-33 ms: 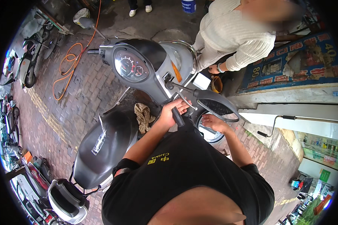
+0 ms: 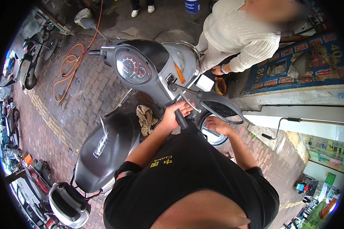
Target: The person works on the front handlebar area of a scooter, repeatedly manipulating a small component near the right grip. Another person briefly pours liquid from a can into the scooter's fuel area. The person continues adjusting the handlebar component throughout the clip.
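A grey and black scooter (image 2: 153, 80) stands before me, with its round-edged dashboard (image 2: 132, 68) and a mirror (image 2: 219, 107). My left hand (image 2: 176, 114) is on the handlebar grip (image 2: 182, 120), fingers curled loosely near the metal brake lever (image 2: 191, 105). Below the mirror, my right hand (image 2: 216, 125) has its fingers apart and loosely bent over a round, pale-rimmed object (image 2: 214, 139), which I cannot make out clearly. A crumpled tan cloth (image 2: 146, 118) lies left of my left hand, beside the black seat (image 2: 107, 149).
A person in a cream top (image 2: 240, 38) bends beside the scooter's front; another person's legs (image 2: 141, 5) show behind. An orange hose (image 2: 70, 61) coils on the paving at left, near parked scooters (image 2: 30, 61). A blue bucket (image 2: 192, 5), signboard (image 2: 294, 65) and white ledge (image 2: 283, 118) are around.
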The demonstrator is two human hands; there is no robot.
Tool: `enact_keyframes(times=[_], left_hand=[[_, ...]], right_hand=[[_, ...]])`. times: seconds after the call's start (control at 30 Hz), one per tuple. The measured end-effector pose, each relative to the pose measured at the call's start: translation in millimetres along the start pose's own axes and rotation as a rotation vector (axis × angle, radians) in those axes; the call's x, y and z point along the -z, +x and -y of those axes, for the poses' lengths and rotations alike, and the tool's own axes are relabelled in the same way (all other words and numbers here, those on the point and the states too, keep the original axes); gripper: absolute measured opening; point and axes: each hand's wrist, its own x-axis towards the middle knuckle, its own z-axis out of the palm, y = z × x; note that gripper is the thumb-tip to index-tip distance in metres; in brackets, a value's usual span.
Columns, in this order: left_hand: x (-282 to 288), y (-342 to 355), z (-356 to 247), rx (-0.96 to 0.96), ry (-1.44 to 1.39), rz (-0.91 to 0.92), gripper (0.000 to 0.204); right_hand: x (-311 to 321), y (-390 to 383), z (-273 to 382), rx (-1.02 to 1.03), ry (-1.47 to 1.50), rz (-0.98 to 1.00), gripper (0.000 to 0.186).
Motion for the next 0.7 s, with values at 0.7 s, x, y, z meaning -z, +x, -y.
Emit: enact_keyframes(times=[0.7], left_hand=[[45.8,20.9,8.4,0.006,0.026,0.194,0.032]], right_hand=[[-3.6,5.2,5.0,0.016,0.002,0.009,0.061]])
